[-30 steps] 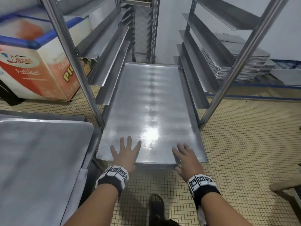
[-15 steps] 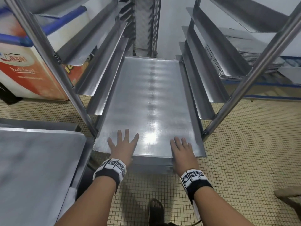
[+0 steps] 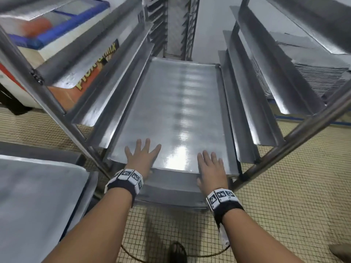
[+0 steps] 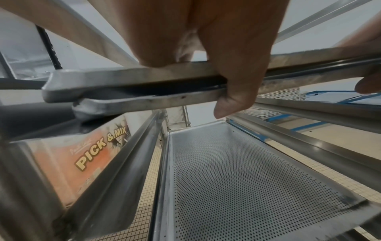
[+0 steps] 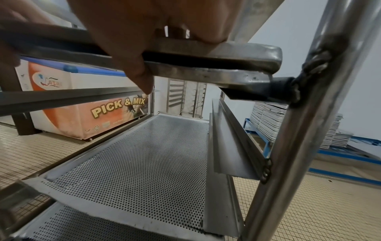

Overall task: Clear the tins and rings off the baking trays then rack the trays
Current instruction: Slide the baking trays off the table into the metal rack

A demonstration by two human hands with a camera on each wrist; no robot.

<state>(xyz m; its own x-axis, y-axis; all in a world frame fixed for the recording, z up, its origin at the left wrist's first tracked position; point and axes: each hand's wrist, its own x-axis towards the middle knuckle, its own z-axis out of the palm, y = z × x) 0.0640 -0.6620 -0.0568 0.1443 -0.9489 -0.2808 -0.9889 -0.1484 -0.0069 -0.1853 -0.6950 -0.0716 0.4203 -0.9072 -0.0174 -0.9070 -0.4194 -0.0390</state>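
While a tall steel rack (image 3: 57, 109) is standing over the tiled floor (image 3: 296, 186), a bare baking tray (image 3: 176, 114) is lying flat in its runners, most of its length already inside and its near edge jutting just past the front posts. Below it a perforated tray (image 4: 247, 171) is sitting on a lower level. To the left a chest freezer (image 5: 82, 117) lettered "PICK & MIX" is standing against the wall, and a stack of trays (image 3: 307, 73) is resting beyond the rack on the right. The person's left hand (image 3: 141, 160) is lying palm down on the tray's near left edge, fingers straight and spread on top, the thumb (image 4: 233, 104) hooking down over the rim. The right hand (image 3: 210, 168) is resting likewise near the right corner, fingers straight and slightly apart, its thumb (image 5: 142, 81) apparently dropping over the edge, though the wrist view is blurred there.
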